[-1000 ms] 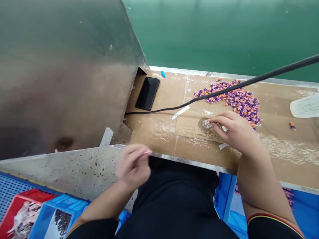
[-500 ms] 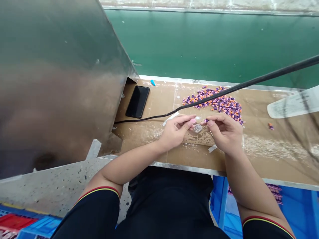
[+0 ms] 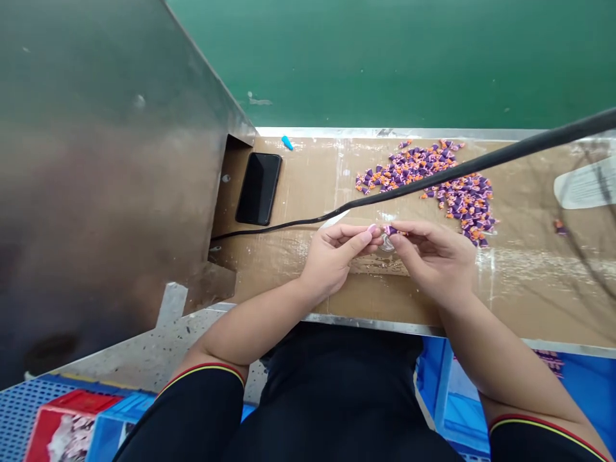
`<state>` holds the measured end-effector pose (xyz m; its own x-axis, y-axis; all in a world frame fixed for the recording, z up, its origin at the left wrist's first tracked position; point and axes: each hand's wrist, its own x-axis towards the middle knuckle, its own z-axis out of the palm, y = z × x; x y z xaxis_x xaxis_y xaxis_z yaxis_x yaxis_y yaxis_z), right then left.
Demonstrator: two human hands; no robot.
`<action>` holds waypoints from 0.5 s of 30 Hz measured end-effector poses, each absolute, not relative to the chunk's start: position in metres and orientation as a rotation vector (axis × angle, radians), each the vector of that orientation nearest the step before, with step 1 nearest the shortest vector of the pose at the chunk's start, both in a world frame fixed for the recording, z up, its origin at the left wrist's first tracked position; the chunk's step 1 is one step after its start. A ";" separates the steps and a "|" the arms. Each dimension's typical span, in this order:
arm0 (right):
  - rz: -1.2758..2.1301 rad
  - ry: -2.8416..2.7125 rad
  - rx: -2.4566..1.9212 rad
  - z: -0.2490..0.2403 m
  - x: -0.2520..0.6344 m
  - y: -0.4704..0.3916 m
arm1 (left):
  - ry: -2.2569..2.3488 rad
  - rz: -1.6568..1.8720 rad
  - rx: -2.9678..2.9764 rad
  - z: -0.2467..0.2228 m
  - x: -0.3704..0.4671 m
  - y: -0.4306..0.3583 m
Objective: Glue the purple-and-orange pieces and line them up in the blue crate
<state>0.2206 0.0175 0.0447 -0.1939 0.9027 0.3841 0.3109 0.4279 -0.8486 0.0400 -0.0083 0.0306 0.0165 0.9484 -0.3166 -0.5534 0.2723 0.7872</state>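
Purple-and-orange piece (image 3: 391, 230) was pinched between right fingertips, left hand (image 3: 332, 256) pinching a pink piece (image 3: 371, 228), phone (image 3: 258, 188) at ten o'clock, pile (image 3: 433, 173) at one o'clock

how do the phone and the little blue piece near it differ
The phone is black, while the blue piece is bright blue. The phone is a broad, flat rectangle; the blue piece is far smaller and narrow. Both lie on the brown work surface.
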 end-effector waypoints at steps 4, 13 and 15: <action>0.623 -1.824 -0.941 0.047 0.216 0.018 | 0.920 1.255 0.490 0.032 0.041 -0.012; 0.510 -1.876 -0.857 0.046 0.215 0.017 | 0.939 1.299 0.514 0.032 0.043 -0.016; 0.504 -1.891 -0.868 0.046 0.215 0.016 | 0.936 1.315 0.523 0.032 0.044 -0.016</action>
<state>0.2153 0.0165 0.0465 -0.2864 0.7493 0.5971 0.3531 0.6619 -0.6612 0.0443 -0.0160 0.0316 -0.0182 0.9603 -0.2783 -0.5773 0.2171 0.7871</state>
